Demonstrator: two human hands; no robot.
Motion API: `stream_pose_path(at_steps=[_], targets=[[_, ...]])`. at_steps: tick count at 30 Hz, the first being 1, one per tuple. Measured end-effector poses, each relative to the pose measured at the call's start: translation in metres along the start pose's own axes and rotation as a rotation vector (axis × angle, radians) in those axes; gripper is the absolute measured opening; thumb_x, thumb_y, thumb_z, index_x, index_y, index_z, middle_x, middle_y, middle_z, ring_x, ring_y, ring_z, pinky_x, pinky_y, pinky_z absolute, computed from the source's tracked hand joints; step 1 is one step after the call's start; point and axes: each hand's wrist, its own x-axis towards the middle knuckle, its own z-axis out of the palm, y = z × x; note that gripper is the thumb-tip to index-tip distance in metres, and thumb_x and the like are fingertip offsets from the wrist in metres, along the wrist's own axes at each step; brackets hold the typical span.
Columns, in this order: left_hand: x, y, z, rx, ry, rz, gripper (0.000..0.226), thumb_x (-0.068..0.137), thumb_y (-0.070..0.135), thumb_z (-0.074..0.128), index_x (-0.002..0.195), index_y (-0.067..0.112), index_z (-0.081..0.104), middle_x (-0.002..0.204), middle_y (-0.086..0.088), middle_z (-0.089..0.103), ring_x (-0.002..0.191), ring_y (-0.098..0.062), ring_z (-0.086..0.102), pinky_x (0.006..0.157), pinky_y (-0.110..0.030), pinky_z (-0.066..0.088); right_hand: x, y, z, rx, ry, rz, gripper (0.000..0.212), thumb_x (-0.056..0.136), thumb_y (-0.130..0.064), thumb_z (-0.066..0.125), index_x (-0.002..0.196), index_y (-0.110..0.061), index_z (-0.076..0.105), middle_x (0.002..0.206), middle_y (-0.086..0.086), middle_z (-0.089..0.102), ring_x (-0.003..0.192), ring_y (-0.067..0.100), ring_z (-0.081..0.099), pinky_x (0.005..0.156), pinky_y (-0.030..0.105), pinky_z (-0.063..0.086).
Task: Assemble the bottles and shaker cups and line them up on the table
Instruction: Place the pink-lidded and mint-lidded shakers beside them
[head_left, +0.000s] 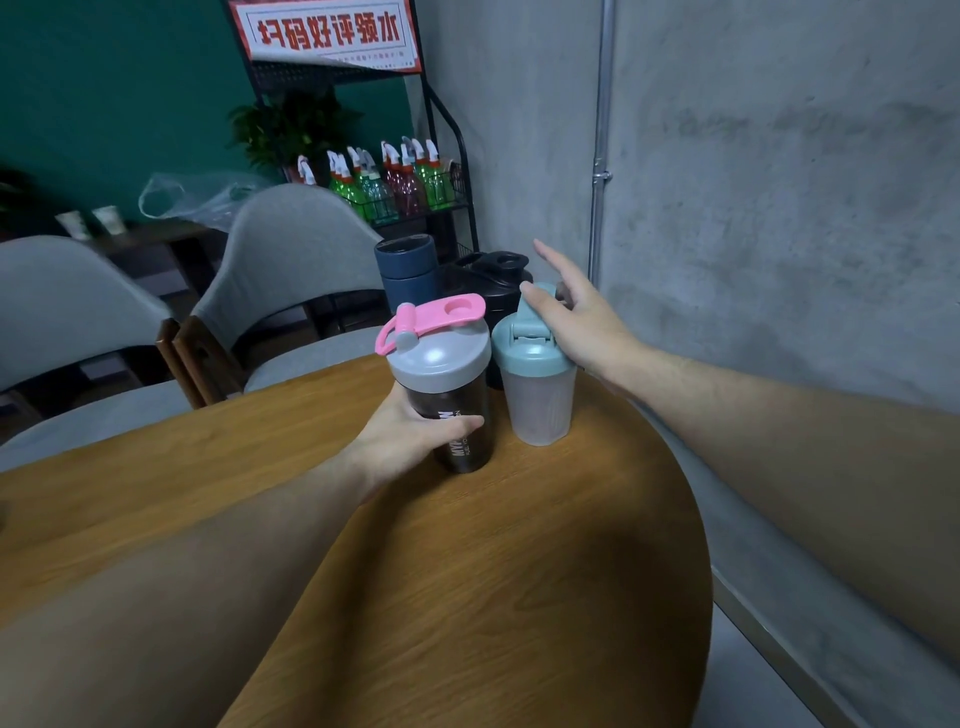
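A dark shaker cup (462, 415) with a grey lid and pink flip cap stands on the wooden table (519, 571); my left hand (410, 431) is wrapped around its lower body. Right beside it stands a frosted clear shaker cup (540, 405) with a teal lid. My right hand (576, 317) rests on that teal lid from the right, thumb on the raised cap, fingers spread. Behind these two stand a black shaker (496, 283) and a navy blue bottle (408, 275), both with lids on, at the table's far edge.
Two grey chairs (291, 270) sit at the table's far left side. A metal rack with several spray bottles (395, 182) stands behind. A concrete wall (779, 208) runs close along the right of the table's rounded edge.
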Motion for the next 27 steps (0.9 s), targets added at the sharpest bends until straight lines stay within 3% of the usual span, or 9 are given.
stream_pose_path(at_steps=[2,5,7,10,12,17,21,24,27], targets=[[0.003,-0.002,0.001,-0.016,0.028,-0.011,0.066,0.081,0.021,0.083,0.134,0.029,0.044,0.121,0.011,0.064,0.111,-0.006,0.060,0.081,-0.019,0.048,0.004,0.001,0.000,-0.016,0.011,0.029,0.043,0.107,-0.037,0.050,0.150,-0.038,0.048,0.133,-0.016,0.055,0.118,0.012,0.059,0.101,0.028,0.048],[0.010,-0.004,0.002,-0.035,0.052,-0.027,0.071,0.079,0.024,0.084,0.137,0.027,0.044,0.123,0.007,0.065,0.113,-0.010,0.061,0.084,-0.026,0.050,0.006,0.002,-0.001,-0.042,-0.008,0.065,0.034,0.106,-0.041,0.047,0.133,-0.035,0.067,0.115,-0.026,0.063,0.110,0.006,0.063,0.098,0.024,0.048],[0.013,-0.005,0.003,-0.036,0.055,-0.041,0.073,0.079,0.026,0.085,0.139,0.027,0.043,0.125,0.006,0.064,0.115,-0.012,0.061,0.087,-0.030,0.051,0.007,0.003,-0.002,-0.041,-0.016,0.069,0.035,0.106,-0.042,0.046,0.135,-0.035,0.066,0.120,-0.024,0.063,0.114,0.003,0.059,0.102,0.024,0.046],[0.017,-0.003,0.004,-0.038,0.069,-0.088,0.081,0.076,0.032,0.086,0.142,0.027,0.040,0.129,0.005,0.062,0.117,-0.016,0.059,0.096,-0.039,0.050,0.005,0.003,-0.001,-0.006,0.027,0.051,0.042,0.102,-0.050,0.050,0.142,-0.037,0.059,0.147,-0.009,0.056,0.135,0.010,0.051,0.118,0.037,0.039],[0.019,-0.002,0.006,-0.040,0.079,-0.126,0.086,0.075,0.035,0.087,0.145,0.026,0.038,0.131,0.005,0.060,0.117,-0.017,0.058,0.094,-0.038,0.048,0.001,-0.001,0.000,-0.003,0.078,0.035,0.044,0.100,-0.052,0.052,0.141,-0.038,0.058,0.153,-0.005,0.050,0.141,0.013,0.046,0.121,0.042,0.034],[0.011,0.005,0.002,-0.026,0.037,-0.216,0.115,0.064,0.038,0.094,0.155,0.025,0.024,0.151,0.001,0.048,0.131,-0.023,0.050,0.104,-0.039,0.042,-0.012,-0.024,-0.001,-0.017,0.127,-0.047,0.031,0.104,-0.036,0.055,0.134,-0.030,0.060,0.145,-0.007,0.049,0.128,0.001,0.040,0.107,0.019,0.028],[-0.017,0.012,-0.021,0.050,-0.007,-0.272,0.132,0.054,0.048,0.092,0.159,0.027,0.015,0.163,-0.005,0.031,0.144,-0.030,0.038,0.118,-0.049,0.035,-0.025,-0.053,0.014,-0.079,0.123,-0.153,0.022,0.103,-0.025,0.059,0.124,-0.024,0.065,0.125,-0.007,0.056,0.118,0.004,0.051,0.088,-0.004,0.029],[-0.052,0.013,-0.056,0.084,0.047,-0.284,0.111,0.065,0.052,0.087,0.155,0.028,0.028,0.161,-0.002,0.032,0.140,-0.028,0.043,0.113,-0.050,0.042,-0.040,-0.080,0.041,-0.073,0.086,-0.250,0.014,0.100,-0.022,0.062,0.112,-0.027,0.067,0.113,-0.011,0.058,0.113,0.010,0.060,0.093,0.006,0.039],[-0.085,0.010,-0.093,0.103,0.107,-0.297,0.079,0.080,0.047,0.080,0.145,0.029,0.041,0.148,-0.001,0.045,0.128,-0.024,0.053,0.102,-0.045,0.053,-0.055,-0.101,0.072,-0.077,-0.016,-0.275,0.014,0.099,-0.025,0.063,0.111,-0.032,0.064,0.119,-0.010,0.059,0.106,0.007,0.065,0.093,0.014,0.045]])
